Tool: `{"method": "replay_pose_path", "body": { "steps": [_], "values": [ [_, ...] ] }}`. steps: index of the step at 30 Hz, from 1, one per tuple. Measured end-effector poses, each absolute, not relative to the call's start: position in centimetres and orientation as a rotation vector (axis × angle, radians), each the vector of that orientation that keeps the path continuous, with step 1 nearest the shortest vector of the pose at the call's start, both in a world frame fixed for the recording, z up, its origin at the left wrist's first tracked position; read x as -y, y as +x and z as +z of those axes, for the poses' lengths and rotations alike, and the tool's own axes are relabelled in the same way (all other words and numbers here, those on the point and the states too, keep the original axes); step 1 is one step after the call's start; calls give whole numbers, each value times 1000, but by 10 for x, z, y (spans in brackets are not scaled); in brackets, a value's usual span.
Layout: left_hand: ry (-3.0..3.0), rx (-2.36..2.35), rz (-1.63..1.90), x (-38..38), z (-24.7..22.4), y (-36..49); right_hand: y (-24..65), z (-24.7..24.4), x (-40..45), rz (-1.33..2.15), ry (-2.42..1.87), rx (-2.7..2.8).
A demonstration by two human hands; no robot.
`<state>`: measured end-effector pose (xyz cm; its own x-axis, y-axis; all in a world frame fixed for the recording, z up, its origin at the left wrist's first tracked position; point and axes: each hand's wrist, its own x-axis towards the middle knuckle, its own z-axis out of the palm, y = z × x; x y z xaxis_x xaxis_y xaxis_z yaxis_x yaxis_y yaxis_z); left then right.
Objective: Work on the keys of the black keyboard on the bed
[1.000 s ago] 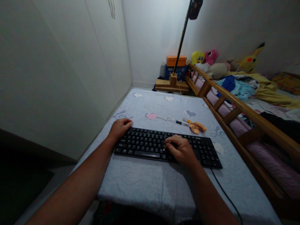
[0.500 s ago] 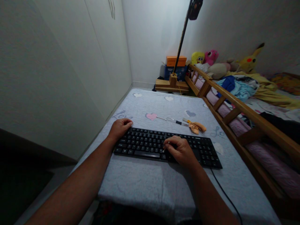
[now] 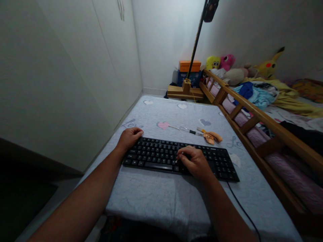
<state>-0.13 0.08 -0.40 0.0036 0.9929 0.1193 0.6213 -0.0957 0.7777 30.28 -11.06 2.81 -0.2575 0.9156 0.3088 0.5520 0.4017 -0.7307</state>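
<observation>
A black keyboard (image 3: pixel 156 151) lies across the cloth-covered table, its cable (image 3: pixel 242 205) running off toward the near right edge. My left hand (image 3: pixel 130 137) grips the keyboard's left end, with the thumb and fingers at its far corner. Over the keys right of the space bar, my right hand (image 3: pixel 193 161) is closed in a pinch on a small cotton swab (image 3: pixel 176 161). One white tip points down at the keys; most of the stick is hidden by the fingers. Beyond the keyboard lie a thin pale stick (image 3: pixel 174 127), a wire tool with a black grip (image 3: pixel 192 131) and a brush (image 3: pixel 200 129).
A crumpled orange cloth (image 3: pixel 210 137) lies beside the brush. To the right runs a wooden bed rail (image 3: pixel 248 106), with clothes and plush toys behind it. White cabinet doors (image 3: pixel 75 67) stand at the left. A pole on a wooden base (image 3: pixel 185 90) rises past the table's far edge.
Hardly anything differs. Both hands keep their places on the keyboard, and the swab tip stays at about the same keys.
</observation>
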Motion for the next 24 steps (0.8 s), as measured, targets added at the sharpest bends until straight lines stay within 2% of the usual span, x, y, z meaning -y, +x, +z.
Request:
{"method": "replay_pose_path", "body": {
  "steps": [24],
  "values": [
    [1793,-1655,926,-4,-10,-5,299,28,113,771,-1200,1953]
  ]
}}
